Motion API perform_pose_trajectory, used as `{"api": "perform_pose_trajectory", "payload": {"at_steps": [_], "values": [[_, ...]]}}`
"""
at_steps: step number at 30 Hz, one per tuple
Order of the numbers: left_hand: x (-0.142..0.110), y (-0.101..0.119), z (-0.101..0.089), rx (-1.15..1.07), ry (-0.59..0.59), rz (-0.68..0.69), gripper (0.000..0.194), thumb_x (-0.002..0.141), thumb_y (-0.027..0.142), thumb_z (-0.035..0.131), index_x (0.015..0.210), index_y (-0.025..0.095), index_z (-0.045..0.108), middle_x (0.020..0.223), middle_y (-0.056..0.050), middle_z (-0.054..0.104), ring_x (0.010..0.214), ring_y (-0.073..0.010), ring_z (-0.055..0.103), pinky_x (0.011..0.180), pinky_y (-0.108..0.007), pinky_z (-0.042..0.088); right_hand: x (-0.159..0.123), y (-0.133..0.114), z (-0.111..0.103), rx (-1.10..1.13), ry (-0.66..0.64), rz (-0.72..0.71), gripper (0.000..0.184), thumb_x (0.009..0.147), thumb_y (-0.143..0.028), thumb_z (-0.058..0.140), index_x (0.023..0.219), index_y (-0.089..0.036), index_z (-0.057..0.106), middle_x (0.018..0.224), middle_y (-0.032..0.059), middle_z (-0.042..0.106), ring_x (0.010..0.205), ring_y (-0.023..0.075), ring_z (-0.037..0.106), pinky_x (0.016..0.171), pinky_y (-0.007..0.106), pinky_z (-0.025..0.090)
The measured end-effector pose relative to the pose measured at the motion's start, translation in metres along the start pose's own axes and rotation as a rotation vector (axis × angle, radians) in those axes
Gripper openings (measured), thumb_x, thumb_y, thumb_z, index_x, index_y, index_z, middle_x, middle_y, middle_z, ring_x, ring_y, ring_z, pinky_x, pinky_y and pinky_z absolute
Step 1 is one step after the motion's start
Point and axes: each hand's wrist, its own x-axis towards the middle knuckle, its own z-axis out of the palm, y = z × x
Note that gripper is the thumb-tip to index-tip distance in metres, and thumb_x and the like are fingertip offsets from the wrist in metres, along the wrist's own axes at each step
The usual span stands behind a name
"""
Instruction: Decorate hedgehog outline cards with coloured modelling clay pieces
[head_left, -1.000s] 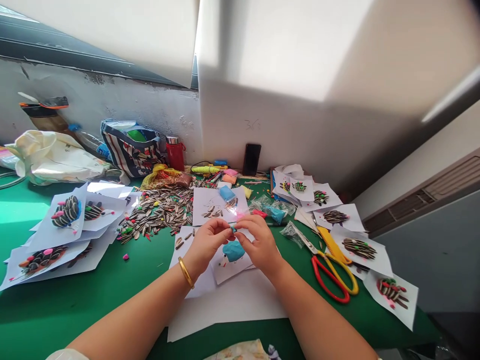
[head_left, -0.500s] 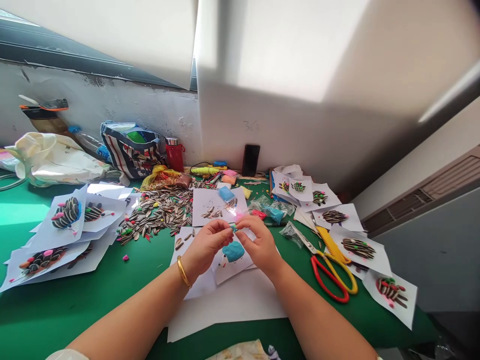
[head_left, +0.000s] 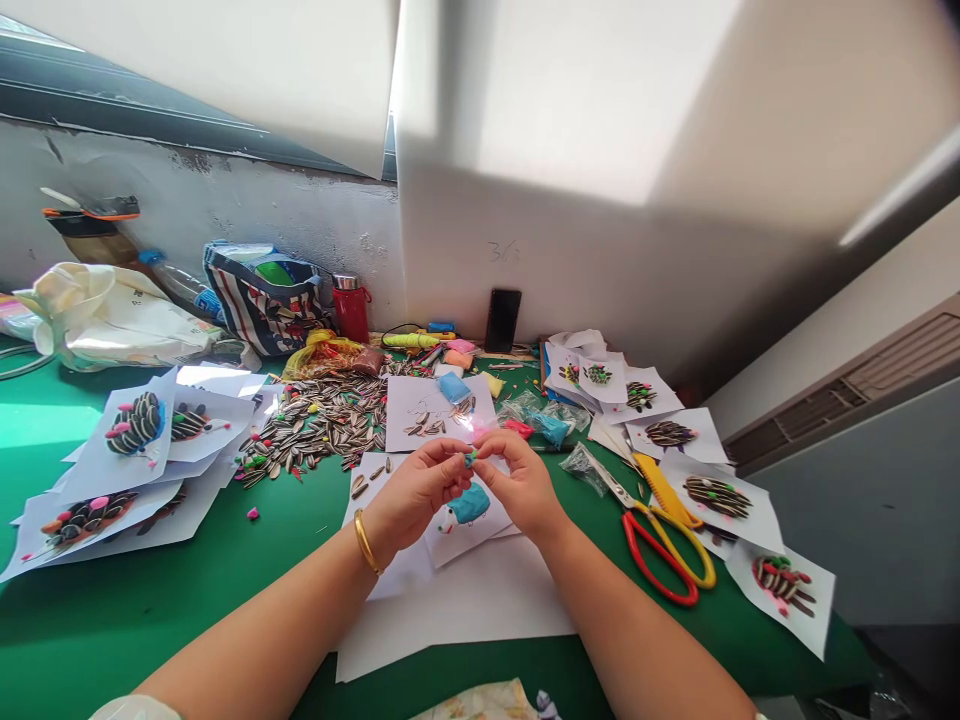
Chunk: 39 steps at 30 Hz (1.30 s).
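Observation:
My left hand (head_left: pixel 416 490) and my right hand (head_left: pixel 523 488) meet fingertip to fingertip over a tiny teal clay bit (head_left: pixel 470 459), pinched between them. Just below my hands, a blue clay patch (head_left: pixel 470 504) sits on a white paper sheet (head_left: pixel 480 535) with a small drawn face at its left end. A gold bangle (head_left: pixel 365 541) circles my left wrist. Loose striped sunflower seeds (head_left: pixel 371 463) lie on paper to the left of my left hand.
A heap of sunflower seeds (head_left: pixel 315 428) and several seed-and-clay pictures on paper (head_left: pixel 135 430) cover the green table (head_left: pixel 150 600). Red-and-yellow scissors (head_left: pixel 660 550) and a yellow utility knife (head_left: pixel 660 488) lie to the right. A phone (head_left: pixel 502 320) leans against the wall.
My fingertips have shifted slightly on the tiny clay bit, and both hands sit a little higher above the blue clay patch, leaving more of the drawn face visible.

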Motion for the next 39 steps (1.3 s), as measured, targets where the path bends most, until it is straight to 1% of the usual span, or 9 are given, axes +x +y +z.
{"api": "perform_pose_trajectory", "payload": {"at_steps": [5,9,12,17,23,26,30,35,39], "values": [[0.0026,-0.0028,-0.0027,0.032,0.046,0.023,0.022,0.072,0.032,0.083,0.084,0.017,0.072,0.077,-0.001,0.065,0.071,-0.0092,0.058,0.07,-0.022,0.045,-0.0021,-0.0041,0.0002,0.007,-0.008,-0.039,0.008,0.088,-0.03,0.063,0.085,-0.024,0.067,0.1,0.0057,0.063,0.1,0.0212,0.059,0.094,0.039,0.046],[0.0036,-0.0011,-0.0036,0.054,0.066,0.023,0.023,0.072,0.033,0.082,0.083,0.017,0.071,0.074,0.0,0.062,0.07,-0.01,0.057,0.069,-0.023,0.044,-0.002,-0.0013,-0.0017,0.156,0.02,0.069,0.01,0.089,-0.033,0.061,0.091,-0.024,0.065,0.095,0.0036,0.059,0.091,0.0186,0.058,0.085,0.035,0.049],[0.0026,-0.0006,-0.0037,0.065,0.016,-0.021,0.025,0.072,0.035,0.082,0.081,0.015,0.07,0.071,0.0,0.06,0.066,-0.0094,0.054,0.066,-0.023,0.042,-0.0021,0.0027,-0.0023,0.232,-0.026,0.135,0.012,0.084,-0.035,0.068,0.092,-0.025,0.066,0.095,0.0021,0.057,0.091,0.0177,0.057,0.083,0.033,0.05],[-0.0002,-0.0013,-0.0026,0.055,-0.096,-0.152,0.026,0.074,0.035,0.08,0.083,0.014,0.069,0.072,0.0,0.056,0.062,-0.008,0.049,0.061,-0.022,0.039,-0.0039,0.0043,-0.0022,0.286,-0.187,0.206,0.018,0.08,-0.036,0.072,0.097,-0.028,0.071,0.119,0.0049,0.056,0.118,0.0223,0.053,0.099,0.037,0.046],[-0.0021,-0.0009,-0.0029,0.076,-0.207,-0.216,0.027,0.076,0.039,0.078,0.084,0.015,0.066,0.068,0.001,0.05,0.056,-0.0077,0.044,0.051,-0.022,0.03,-0.0051,-0.0002,-0.0039,0.393,-0.261,0.272,0.016,0.079,-0.037,0.075,0.09,-0.027,0.072,0.122,0.0046,0.056,0.12,0.0227,0.053,0.098,0.039,0.048],[-0.0028,0.0002,-0.0022,0.054,-0.207,-0.247,0.028,0.073,0.037,0.081,0.079,0.015,0.065,0.067,0.002,0.048,0.056,-0.0074,0.043,0.051,-0.022,0.029,-0.0058,-0.0006,-0.0051,0.408,-0.3,0.316,0.019,0.077,-0.039,0.075,0.089,-0.025,0.071,0.125,0.0056,0.056,0.118,0.0241,0.054,0.093,0.039,0.051],[-0.0031,0.0006,-0.0013,0.044,-0.189,-0.277,0.03,0.068,0.035,0.085,0.082,0.014,0.067,0.066,0.001,0.05,0.057,-0.0069,0.044,0.053,-0.021,0.03,-0.007,0.0019,-0.0062,0.443,-0.334,0.348,0.019,0.077,-0.038,0.076,0.088,-0.024,0.07,0.125,0.0056,0.056,0.118,0.0242,0.055,0.092,0.038,0.052],[-0.0027,0.0002,-0.0021,0.066,-0.212,-0.285,0.027,0.071,0.033,0.083,0.081,0.014,0.068,0.067,0.001,0.05,0.058,-0.0068,0.044,0.055,-0.021,0.032,-0.0071,0.0029,-0.0068,0.488,-0.362,0.378,0.016,0.078,-0.036,0.075,0.084,-0.023,0.069,0.124,0.0051,0.055,0.11,0.0226,0.059,0.087,0.037,0.054],[-0.0029,0.0013,-0.0014,0.068,-0.214,-0.294,0.028,0.067,0.032,0.085,0.082,0.013,0.069,0.068,0.001,0.051,0.059,-0.0074,0.045,0.055,-0.021,0.033,-0.0063,0.002,-0.0078,0.502,-0.389,0.39,0.019,0.077,-0.039,0.076,0.083,-0.022,0.068,0.124,0.0056,0.055,0.108,0.0223,0.06,0.087,0.037,0.055]]}}
